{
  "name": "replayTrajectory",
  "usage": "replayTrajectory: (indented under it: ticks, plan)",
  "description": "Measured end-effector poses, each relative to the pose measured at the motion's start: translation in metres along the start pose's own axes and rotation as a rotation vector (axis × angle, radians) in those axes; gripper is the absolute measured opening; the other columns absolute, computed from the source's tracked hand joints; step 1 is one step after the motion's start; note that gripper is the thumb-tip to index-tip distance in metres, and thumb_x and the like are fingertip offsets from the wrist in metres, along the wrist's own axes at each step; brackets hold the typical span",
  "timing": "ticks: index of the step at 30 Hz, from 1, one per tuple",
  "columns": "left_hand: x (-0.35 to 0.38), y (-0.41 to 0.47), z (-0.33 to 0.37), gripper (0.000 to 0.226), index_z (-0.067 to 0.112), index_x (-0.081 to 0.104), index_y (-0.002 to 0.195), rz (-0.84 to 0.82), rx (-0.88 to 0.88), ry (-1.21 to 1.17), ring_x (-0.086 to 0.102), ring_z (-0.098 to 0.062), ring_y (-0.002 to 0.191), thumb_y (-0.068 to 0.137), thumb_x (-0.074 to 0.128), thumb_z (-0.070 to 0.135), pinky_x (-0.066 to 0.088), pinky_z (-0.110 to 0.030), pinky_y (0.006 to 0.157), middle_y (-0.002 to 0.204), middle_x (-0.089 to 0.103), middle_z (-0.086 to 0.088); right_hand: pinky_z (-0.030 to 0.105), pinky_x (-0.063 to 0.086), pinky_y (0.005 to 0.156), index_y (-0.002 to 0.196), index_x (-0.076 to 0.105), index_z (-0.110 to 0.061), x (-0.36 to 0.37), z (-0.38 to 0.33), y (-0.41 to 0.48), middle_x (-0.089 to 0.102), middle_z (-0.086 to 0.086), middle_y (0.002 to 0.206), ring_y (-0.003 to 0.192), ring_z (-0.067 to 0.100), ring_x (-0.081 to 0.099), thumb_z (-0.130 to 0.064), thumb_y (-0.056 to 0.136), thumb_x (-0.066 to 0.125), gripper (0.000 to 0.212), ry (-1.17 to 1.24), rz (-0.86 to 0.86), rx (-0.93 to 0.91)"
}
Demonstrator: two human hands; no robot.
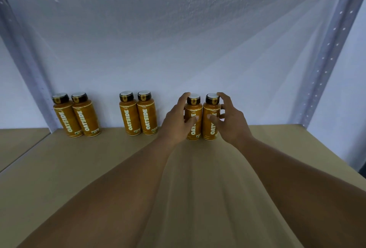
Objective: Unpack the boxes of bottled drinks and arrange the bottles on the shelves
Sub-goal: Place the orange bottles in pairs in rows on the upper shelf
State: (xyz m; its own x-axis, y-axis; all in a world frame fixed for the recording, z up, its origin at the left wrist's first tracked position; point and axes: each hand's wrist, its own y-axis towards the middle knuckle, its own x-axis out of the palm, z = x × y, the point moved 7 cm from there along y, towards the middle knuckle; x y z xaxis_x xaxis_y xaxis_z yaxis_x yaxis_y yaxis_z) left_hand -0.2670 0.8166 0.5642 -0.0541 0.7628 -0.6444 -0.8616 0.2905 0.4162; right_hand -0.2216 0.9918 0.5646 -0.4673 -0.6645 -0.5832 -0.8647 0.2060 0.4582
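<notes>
Several orange OATSIDE bottles with dark caps stand upright in pairs along the back of a tan shelf board [111,160]. My left hand [176,123] grips the left bottle [193,132] of the right-hand pair, with its thumb on the label and a finger up by the cap. My right hand [232,123] curls round the neighbouring bottle [209,107], thumb on the label and fingers at its right side. These two bottles stand on the board, touching each other. A middle pair [138,117] and a left pair [77,119] stand untouched.
A white textured wall [178,40] backs the shelf. Perforated metal uprights rise at the right [326,55] and left [29,69]. The board stretches bare from the bottles to its front edge, and to the right of my right hand.
</notes>
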Motion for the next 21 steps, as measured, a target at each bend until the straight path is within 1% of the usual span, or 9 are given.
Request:
replayTrajectory:
  ticks: [2,4,7,11,17,21]
  plan:
    - [0.002,0.005,-0.002,0.078,0.042,0.015,0.158,0.007,-0.003,0.002,0.059,-0.026,0.130,0.099,0.066,0.035,0.055,-0.047,0.102,0.158,0.045,0.001,0.042,0.055,0.090,0.152,0.025,-0.038,0.001,0.002,0.005,0.062,0.000,0.136,0.101,0.020,0.064,-0.034,0.098,0.065,0.067,-0.006,-0.002,-0.002]
    - [0.003,0.009,-0.002,0.078,0.042,0.015,0.158,0.013,-0.006,0.003,0.058,-0.027,0.132,0.099,0.066,0.034,0.054,-0.048,0.103,0.159,0.044,0.001,0.038,0.053,0.087,0.152,0.025,-0.038,0.003,0.003,0.009,0.062,0.000,0.136,0.096,0.016,0.060,-0.034,0.099,0.065,0.067,-0.010,-0.004,-0.008]
    - [0.006,0.014,-0.004,0.078,0.041,0.015,0.158,0.020,-0.009,0.008,0.056,-0.028,0.134,0.099,0.066,0.034,0.053,-0.049,0.104,0.160,0.042,0.002,0.036,0.051,0.087,0.153,0.024,-0.038,0.004,0.006,0.014,0.061,0.000,0.139,0.100,0.016,0.061,-0.034,0.099,0.065,0.068,-0.010,-0.005,-0.002]
    - [0.008,0.018,-0.005,0.078,0.042,0.015,0.158,0.029,-0.004,0.010,0.056,-0.028,0.134,0.099,0.065,0.035,0.053,-0.047,0.104,0.161,0.041,0.002,0.039,0.052,0.091,0.153,0.023,-0.039,0.005,0.009,0.017,0.059,-0.001,0.142,0.111,0.023,0.065,-0.034,0.099,0.065,0.068,-0.005,-0.001,0.000]
    - [0.009,0.022,-0.007,0.078,0.041,0.015,0.158,0.035,0.008,-0.002,0.057,-0.028,0.133,0.099,0.065,0.035,0.054,-0.048,0.104,0.160,0.043,0.001,0.042,0.052,0.094,0.154,0.023,-0.038,0.006,0.010,0.021,0.057,-0.001,0.144,0.116,0.025,0.064,-0.035,0.100,0.063,0.068,-0.021,0.007,-0.003]
    - [0.009,0.023,-0.006,0.077,0.040,0.015,0.159,0.034,0.008,0.004,0.056,-0.028,0.134,0.100,0.065,0.035,0.053,-0.046,0.104,0.160,0.042,0.001,0.043,0.053,0.094,0.155,0.022,-0.038,0.007,0.011,0.023,0.059,0.002,0.142,0.114,0.025,0.065,-0.036,0.099,0.063,0.069,-0.034,0.009,-0.001]
